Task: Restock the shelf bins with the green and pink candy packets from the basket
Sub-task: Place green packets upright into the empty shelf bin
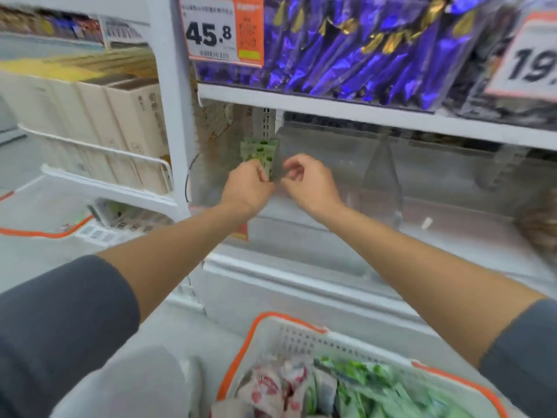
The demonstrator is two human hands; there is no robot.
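Dozens left to shelve, judging by the white perforated plastic basket with an orange rim (289, 319) nearest the camera, heaped with pink-and-white candy packets (271, 384) on its left side and green candy packets (376, 384) on its right. Further out, at the left end of the clear plastic shelf bin (346, 176): left hand (247, 188) pinching a small stack of green foil packets (260, 155) by the lower ends, upper ends fanned upward. Right hand (307, 182) just beside, fingers curled, too blurred to say whether gripping the stack's edge. Probably light, thin, crinkly and slick, so prone to sliding apart. Best held flat across the stack's middle, thumb against fingers, not by one corner. Beyond, purple foil packets (361, 55) and an orange-edged price tag (211, 31) on the shelf above.
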